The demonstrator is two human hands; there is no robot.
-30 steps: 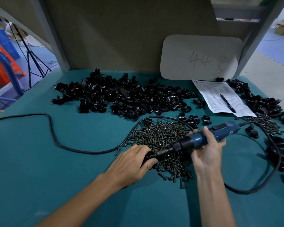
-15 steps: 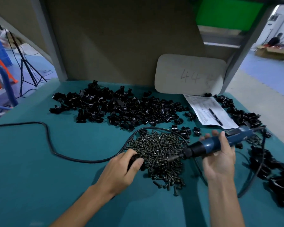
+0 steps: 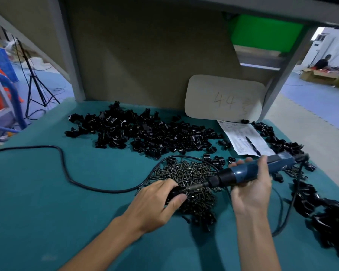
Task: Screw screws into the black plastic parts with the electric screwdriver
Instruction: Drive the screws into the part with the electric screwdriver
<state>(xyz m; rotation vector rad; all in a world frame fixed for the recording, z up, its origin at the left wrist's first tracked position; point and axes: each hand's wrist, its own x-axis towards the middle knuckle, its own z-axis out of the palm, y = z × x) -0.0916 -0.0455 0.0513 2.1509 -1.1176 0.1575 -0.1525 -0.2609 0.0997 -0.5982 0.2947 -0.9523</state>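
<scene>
1. The left hand (image 3: 157,204) rests at the near edge of the screw pile (image 3: 192,173). Its fingers and thumb are curled round one black plastic part (image 3: 172,192).
2. The right hand (image 3: 250,190) grips the blue electric screwdriver (image 3: 249,172) from below, with the fingers wrapped over the barrel. The tool lies nearly level and its bit reaches the held part.
3. A black cable (image 3: 67,171) loops across the teal table (image 3: 37,202) and round the screws.
4. At the right edge lies a second heap of black parts (image 3: 333,223).
5. Farther back, the main pile of black plastic parts (image 3: 145,133) spreads across the table.
6. Beside it lies a printed sheet (image 3: 241,133) with a pen (image 3: 252,145) on it. The print is too small to read.
7. A white board (image 3: 223,98) leans on the back panel and bears a handwritten "44". The fainter marks beside the number are illegible.
8. A green bin (image 3: 262,34) sits up under the shelf, its contents hidden.
</scene>
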